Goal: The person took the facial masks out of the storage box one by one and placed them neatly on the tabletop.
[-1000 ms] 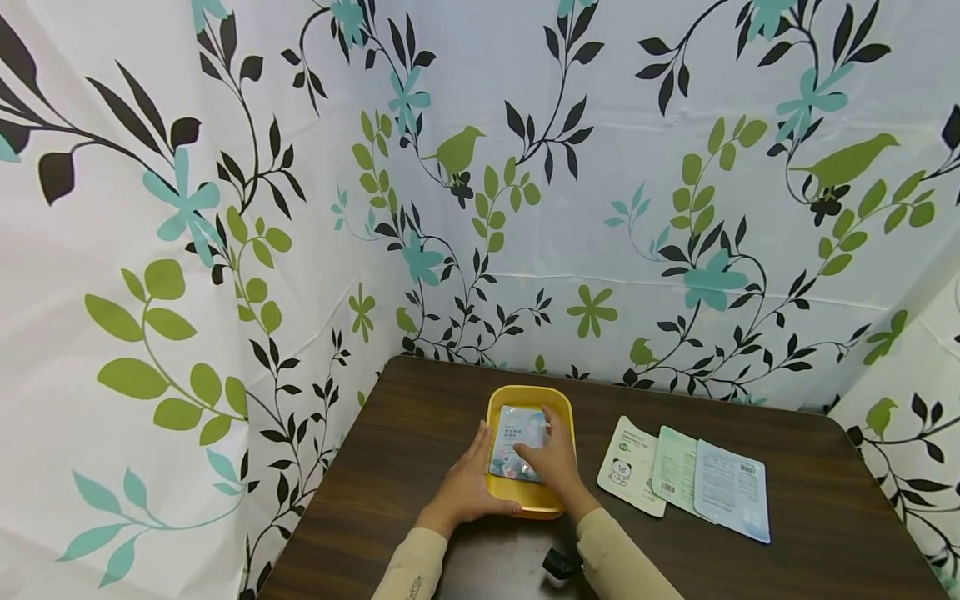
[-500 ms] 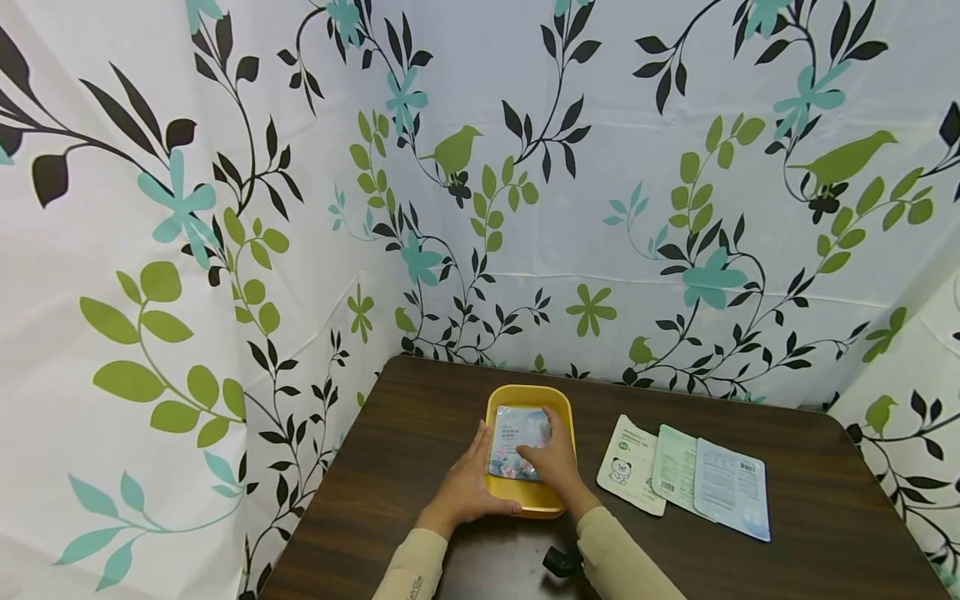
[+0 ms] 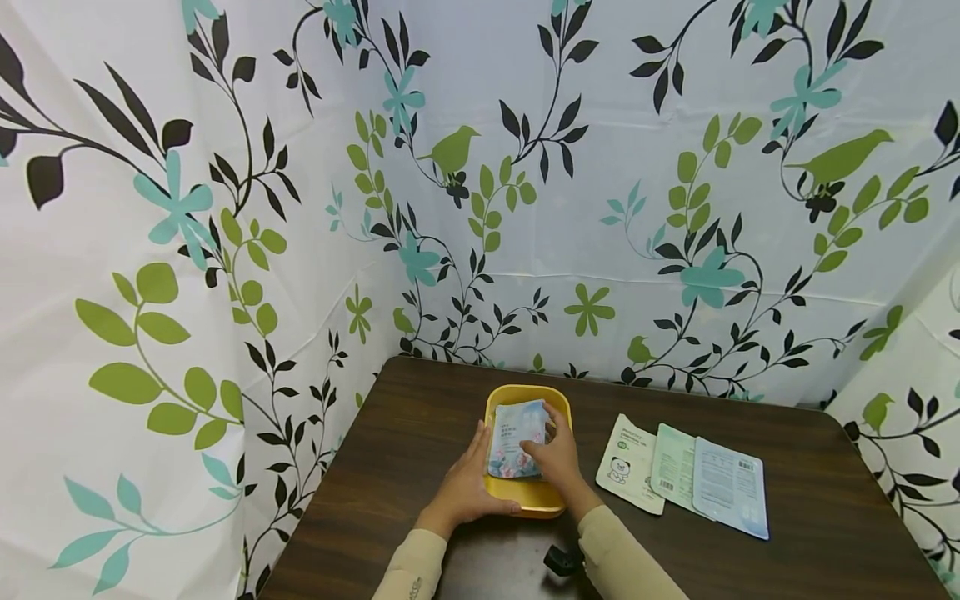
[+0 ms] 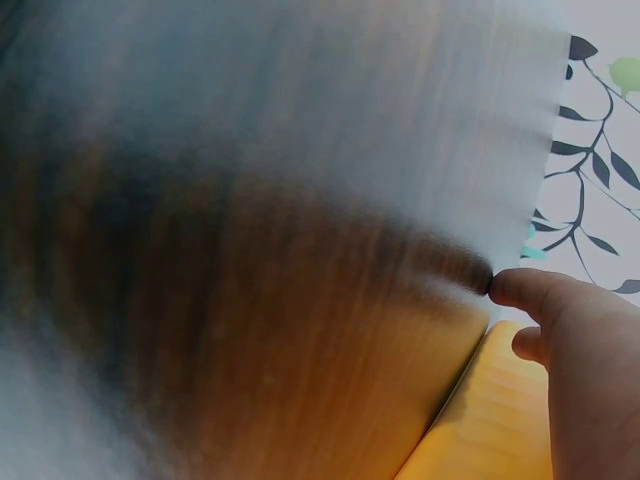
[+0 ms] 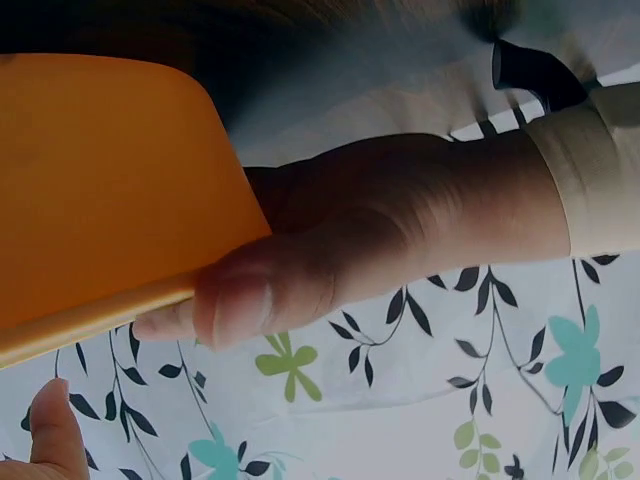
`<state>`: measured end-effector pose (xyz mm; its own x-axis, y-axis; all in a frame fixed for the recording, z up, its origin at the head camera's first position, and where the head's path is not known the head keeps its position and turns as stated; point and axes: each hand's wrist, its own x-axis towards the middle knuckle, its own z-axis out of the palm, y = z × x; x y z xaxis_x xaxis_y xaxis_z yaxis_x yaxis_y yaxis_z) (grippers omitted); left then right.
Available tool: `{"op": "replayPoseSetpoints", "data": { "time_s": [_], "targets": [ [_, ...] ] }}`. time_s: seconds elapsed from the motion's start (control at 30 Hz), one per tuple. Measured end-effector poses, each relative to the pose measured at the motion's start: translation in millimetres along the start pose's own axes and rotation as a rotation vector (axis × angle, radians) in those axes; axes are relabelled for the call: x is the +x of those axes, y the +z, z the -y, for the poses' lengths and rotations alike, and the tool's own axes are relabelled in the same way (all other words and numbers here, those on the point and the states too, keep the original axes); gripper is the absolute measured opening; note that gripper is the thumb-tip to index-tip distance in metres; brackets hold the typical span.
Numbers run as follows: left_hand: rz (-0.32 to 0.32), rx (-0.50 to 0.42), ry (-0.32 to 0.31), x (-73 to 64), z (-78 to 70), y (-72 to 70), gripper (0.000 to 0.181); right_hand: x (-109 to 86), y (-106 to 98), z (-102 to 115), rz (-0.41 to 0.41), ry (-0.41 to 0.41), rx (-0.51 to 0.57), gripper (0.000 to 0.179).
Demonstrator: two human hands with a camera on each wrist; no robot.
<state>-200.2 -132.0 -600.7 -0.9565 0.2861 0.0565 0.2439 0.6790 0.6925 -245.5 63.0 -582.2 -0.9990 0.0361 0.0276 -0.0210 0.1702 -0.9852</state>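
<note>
Head view: a light-blue, flat glossy packet with pink floral print sits inside a yellow, rounded rectangular plastic tray, its right edge tilted up a little. Whether anything lies beneath cannot be told. The right hand pinches this packet at its right side, thumb over the printed face, fingers at the far corner. The left hand is spread wide around the tray's near-left corner, fingers extended along the left wall, thumb along the near rim; it appears to steady the tray.

Step in hand, judged: getting a secure pinch on the packet within the tray. Next move probably calls for a firm hold and a lift clear of the rim, the left hand bracing.

To the right, well apart from the tray, three flat packets overlap on the dark-brown wood-grain table.
</note>
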Motion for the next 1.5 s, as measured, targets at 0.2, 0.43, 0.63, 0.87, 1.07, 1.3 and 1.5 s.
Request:
{"op": "replayPoseSetpoints", "data": {
  "time_s": [0.2,0.43,0.63,0.87,1.07,1.3,1.5],
  "targets": [
    [0.002,0.000,-0.002,0.1,0.5,-1.2,0.141,0.6,-0.9,1.9,0.071,0.008,0.030,0.080],
    [-0.001,-0.004,0.000,0.3,1.0,0.4,0.140,1.9,-0.1,0.1,0.112,-0.022,0.025,0.071],
    [-0.001,-0.001,0.000,0.0,2.0,1.7,0.140,-0.1,0.9,2.7,0.127,0.011,0.039,0.077],
    [-0.006,-0.001,0.002,0.7,2.3,1.7,0.142,-0.3,0.3,4.3,0.090,0.034,0.033,0.078],
    [-0.006,-0.003,0.002,0.5,2.0,1.1,0.141,1.0,-4.0,8.6,0.073,0.024,0.051,0.078],
    [0.000,-0.010,-0.019,0.1,1.0,0.5,0.142,5.5,-18.1,25.2,0.053,-0.007,0.104,0.077],
    [-0.002,-0.004,-0.028,0.1,1.7,1.0,0.146,7.5,-31.2,38.0,0.038,-0.041,0.139,0.077]
  ]
}}
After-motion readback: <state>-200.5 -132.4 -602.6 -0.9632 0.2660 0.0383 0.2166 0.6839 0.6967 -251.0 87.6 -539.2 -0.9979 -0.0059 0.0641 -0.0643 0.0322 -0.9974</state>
